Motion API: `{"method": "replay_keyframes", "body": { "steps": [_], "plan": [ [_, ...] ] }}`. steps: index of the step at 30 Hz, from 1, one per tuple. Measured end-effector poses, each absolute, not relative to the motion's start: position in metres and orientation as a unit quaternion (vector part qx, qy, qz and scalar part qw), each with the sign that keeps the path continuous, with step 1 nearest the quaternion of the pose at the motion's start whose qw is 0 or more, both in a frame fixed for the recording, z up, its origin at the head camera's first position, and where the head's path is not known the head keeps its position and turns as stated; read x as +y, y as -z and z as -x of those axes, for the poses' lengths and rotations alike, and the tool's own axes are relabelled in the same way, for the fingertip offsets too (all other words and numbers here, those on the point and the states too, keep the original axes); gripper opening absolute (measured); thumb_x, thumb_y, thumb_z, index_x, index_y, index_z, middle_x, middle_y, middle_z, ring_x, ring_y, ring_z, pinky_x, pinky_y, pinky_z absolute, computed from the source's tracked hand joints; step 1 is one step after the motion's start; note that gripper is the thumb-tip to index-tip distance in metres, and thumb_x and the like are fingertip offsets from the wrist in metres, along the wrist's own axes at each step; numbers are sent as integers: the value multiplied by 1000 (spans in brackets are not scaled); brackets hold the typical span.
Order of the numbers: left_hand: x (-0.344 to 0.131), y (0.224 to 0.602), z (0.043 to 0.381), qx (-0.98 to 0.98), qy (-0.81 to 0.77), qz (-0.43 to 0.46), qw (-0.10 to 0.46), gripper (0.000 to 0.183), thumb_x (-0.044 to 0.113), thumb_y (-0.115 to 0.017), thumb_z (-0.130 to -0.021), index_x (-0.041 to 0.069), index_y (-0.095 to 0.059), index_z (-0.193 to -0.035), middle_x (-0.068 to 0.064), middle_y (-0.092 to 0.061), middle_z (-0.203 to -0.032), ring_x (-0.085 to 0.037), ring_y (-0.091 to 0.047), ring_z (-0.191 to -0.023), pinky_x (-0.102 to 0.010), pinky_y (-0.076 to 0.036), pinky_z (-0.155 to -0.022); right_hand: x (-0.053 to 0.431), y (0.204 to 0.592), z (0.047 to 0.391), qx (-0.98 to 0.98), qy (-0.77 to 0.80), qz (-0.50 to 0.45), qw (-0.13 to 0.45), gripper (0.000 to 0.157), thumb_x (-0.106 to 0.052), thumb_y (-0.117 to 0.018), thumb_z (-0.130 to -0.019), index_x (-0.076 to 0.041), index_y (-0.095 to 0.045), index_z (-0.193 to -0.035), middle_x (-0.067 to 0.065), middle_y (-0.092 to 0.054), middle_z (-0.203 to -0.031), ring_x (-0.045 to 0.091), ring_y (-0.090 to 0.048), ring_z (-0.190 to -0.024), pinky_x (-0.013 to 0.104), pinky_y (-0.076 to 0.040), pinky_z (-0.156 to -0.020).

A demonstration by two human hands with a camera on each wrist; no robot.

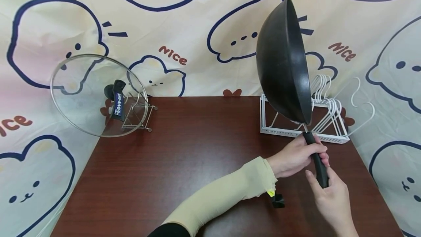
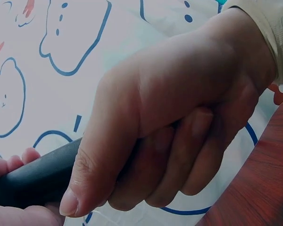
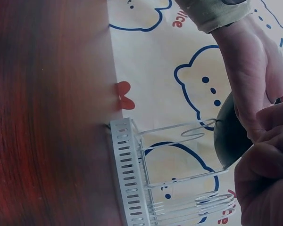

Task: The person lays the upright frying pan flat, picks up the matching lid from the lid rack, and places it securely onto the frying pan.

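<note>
A black wok (image 1: 283,61) is held up on its side above the right part of the table, its dark outer surface facing left and its handle pointing down. My left hand (image 1: 296,156) grips the black handle (image 1: 320,173) just below the pan, with the fingers wrapped round it in the left wrist view. My right hand (image 1: 332,196) is at the handle's lower end, thumb on one side and fingers on the other. In the right wrist view both hands partly hide the handle, and part of the wok (image 3: 228,136) shows behind them.
Behind and below the wok, a white rack (image 1: 302,134) with several white hangers (image 1: 332,114) sits at the table's back right. On the back left, a glass lid (image 1: 88,127) with a black knob leans upright in a wire stand (image 1: 149,116). A patterned cloth (image 1: 197,76) surrounds the brown table (image 1: 197,138).
</note>
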State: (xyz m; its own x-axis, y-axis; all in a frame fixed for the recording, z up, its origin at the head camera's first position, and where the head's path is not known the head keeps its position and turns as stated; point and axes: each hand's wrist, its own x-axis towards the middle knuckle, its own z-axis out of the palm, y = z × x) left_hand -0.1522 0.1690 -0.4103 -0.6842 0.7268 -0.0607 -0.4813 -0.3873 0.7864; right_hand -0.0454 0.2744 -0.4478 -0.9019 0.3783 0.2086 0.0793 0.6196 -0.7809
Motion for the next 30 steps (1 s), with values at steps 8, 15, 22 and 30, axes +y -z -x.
{"method": "replay_keyframes", "body": {
  "steps": [8,15,22,30],
  "plan": [
    [165,412,152,404,-823,-147,372,21,-4,-49,-102,16,-47,-97,-1,-57,-78,-11,-60,-70,-19,-55,-76,273,449,45,-885,-404,118,201,20,-11,-79,-89,1,-66,-98,-7,-55,-59,3,-44,-55,23,-33,-51],
    [161,412,152,402,-822,-149,375,17,-3,-48,-103,13,-47,-99,-2,-58,-80,-12,-62,-73,-20,-55,-79,271,449,45,-890,-387,110,216,23,-10,-80,-87,3,-67,-101,-2,-56,-59,3,-44,-55,23,-33,-51],
    [155,411,151,399,-825,-154,369,18,-4,-47,-103,13,-49,-98,-1,-58,-81,-11,-63,-75,-22,-56,-82,271,451,45,-894,-372,94,230,26,-9,-81,-86,2,-68,-105,9,-64,-65,0,-45,-56,22,-34,-51],
    [151,412,148,376,-843,-149,355,24,-8,-46,-100,15,-50,-93,-2,-54,-76,-13,-59,-71,-24,-54,-79,267,453,46,-900,-355,69,244,21,-8,-79,-86,2,-64,-95,6,-56,-59,1,-41,-51,24,-31,-46]
  ]
}}
